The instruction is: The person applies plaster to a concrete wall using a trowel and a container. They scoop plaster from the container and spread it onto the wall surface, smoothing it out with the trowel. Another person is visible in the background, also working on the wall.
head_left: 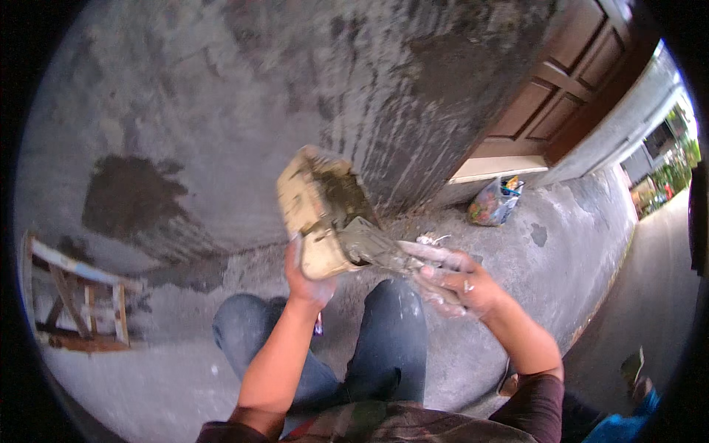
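My left hand (309,280) grips the near end of a cream-coloured open container (299,203), held tilted above my knees. Wet grey mortar coats the inside of this box-like container. A trowel (373,245) smeared with grey mortar reaches over the container's right side, its blade at the opening. My right hand (459,282) is closed around the trowel's handle end, which the fingers mostly hide. Pale mortar covers the fingers of that hand, and they are slightly blurred.
A rough grey wall (244,96) with dark wet patches rises ahead. To the right are a brown panelled door (554,96) and a filled plastic bag (495,201) on the concrete floor (546,266). A wooden frame (81,295) stands at left. Blue fabric (628,428) shows lower right.
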Tool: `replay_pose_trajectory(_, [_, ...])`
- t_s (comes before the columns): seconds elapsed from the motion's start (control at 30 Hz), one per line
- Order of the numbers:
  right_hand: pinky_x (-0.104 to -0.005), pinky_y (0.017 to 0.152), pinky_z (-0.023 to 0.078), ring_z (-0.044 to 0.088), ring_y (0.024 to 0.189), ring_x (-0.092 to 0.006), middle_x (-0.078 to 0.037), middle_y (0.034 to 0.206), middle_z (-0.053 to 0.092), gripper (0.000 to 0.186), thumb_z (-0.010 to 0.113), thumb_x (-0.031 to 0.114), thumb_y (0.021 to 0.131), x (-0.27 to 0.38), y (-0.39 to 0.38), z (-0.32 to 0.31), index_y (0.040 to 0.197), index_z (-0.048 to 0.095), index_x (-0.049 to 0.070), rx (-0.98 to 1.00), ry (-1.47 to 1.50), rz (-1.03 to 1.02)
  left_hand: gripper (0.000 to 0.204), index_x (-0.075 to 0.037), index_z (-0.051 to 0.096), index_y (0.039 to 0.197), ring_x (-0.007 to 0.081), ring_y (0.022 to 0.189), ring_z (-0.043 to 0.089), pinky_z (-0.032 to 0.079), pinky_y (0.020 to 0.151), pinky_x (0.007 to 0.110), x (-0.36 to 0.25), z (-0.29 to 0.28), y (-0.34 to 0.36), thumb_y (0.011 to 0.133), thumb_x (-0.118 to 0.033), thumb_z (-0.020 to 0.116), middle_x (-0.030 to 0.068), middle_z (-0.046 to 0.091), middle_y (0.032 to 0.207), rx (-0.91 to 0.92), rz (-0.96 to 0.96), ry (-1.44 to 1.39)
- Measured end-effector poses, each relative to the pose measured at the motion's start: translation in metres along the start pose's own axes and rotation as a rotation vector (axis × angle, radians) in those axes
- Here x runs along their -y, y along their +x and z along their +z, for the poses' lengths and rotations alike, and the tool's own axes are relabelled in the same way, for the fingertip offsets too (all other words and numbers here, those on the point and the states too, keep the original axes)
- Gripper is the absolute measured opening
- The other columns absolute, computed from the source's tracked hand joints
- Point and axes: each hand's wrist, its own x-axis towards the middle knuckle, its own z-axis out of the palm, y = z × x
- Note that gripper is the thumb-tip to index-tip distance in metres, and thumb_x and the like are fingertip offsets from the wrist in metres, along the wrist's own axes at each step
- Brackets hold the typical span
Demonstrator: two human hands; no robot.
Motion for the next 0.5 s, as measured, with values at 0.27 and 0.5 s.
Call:
replay_pose_trajectory(0.27, [-0.0241,0.041,0.038,0.052,0.053,-0.0106,-0.004,0.083,0.060,0.046,0.059,0.022,0.107,0.003,0.059,0.004,0.146,0.049,-0.002,-0.404,0.234,-0.774,0.085,-0.022,0.034,0.164,0.0301,0.150,0.038,0.028,0.124,0.052,-0.016,0.016,-0.005,0.097,-0.074,0.043,0.0036,0.041,0.163,0.022,0.108,0.030])
replay_pose_trajectory(0.5, [-0.0423,0.076,0.052,0.060,0.088,-0.0273,-0.013,0.103,0.057,0.052,0.051,0.008,0.106,0.047,0.188,-0.049,0.157,0.040,0.003,-1.208,-0.405,-1.397,0.088,-0.023,0.035,0.163,0.0289,0.151,0.037,0.029,0.124,0.053,-0.011,0.021,-0.012,0.094,-0.077,0.043,0.0015,0.040,0.164,0.040,0.054,0.035])
